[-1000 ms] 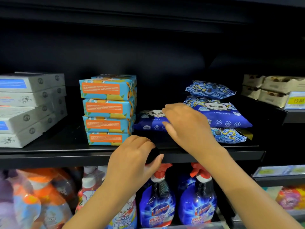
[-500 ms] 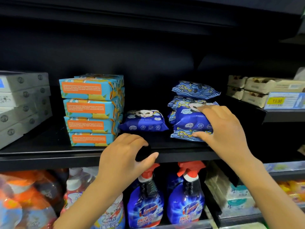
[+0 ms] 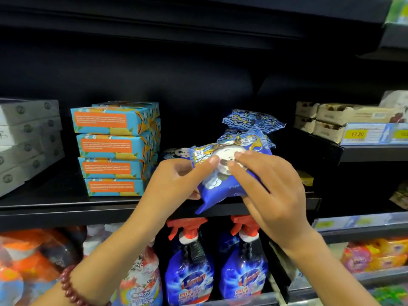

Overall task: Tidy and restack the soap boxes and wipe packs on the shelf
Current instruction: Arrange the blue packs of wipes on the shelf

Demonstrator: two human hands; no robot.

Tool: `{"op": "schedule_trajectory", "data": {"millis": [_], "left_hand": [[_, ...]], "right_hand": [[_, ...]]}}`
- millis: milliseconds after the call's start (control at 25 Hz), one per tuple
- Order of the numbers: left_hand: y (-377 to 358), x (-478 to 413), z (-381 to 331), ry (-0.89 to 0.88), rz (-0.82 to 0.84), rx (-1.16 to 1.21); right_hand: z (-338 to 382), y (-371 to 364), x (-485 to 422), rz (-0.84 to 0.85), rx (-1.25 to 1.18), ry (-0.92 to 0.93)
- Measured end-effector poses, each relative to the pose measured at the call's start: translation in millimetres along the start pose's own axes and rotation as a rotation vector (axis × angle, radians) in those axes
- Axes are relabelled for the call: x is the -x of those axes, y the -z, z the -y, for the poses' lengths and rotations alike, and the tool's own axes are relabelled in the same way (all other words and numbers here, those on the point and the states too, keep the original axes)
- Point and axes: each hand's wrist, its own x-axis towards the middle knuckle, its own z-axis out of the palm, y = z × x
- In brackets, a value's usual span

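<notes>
Wipe pack (image 3: 223, 186) now lifted off its pile (image 3: 251, 122); your left hand (image 3: 172, 186) quit the shelf (image 3: 66, 208) edge and pinches it, right hand (image 3: 271, 191) grips it too, restack next

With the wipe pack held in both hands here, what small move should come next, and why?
Probably lay the wipe pack flat on the lone pack beside the soap boxes: left hand and right hand hold it tilted, before the shelf edge.
</notes>
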Motion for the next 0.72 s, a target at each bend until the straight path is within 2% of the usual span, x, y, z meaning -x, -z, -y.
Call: {"op": "schedule_trajectory", "data": {"millis": [80, 200, 360, 560, 720], "left_hand": [[-2, 1, 0, -0.025, -0.005, 0.152], [6, 2, 3, -0.107, -0.056, 0.232], [16, 3, 1, -0.259, -0.05, 0.061], [15, 7, 2, -0.48, -0.007, -0.144], [16, 10, -2, -0.511, -0.038, -0.208]], "right_hand": [[6, -2, -4, -0.008, -0.018, 0.022], [3, 6, -5, 0.108, -0.142, -0.025], [-10, 23, -20, 0.137, -0.216, -0.227], [-22, 30, -39, 0.427, -0.186, -0.159], [-15, 25, -32, 0.351, -0.22, -0.186]]}}
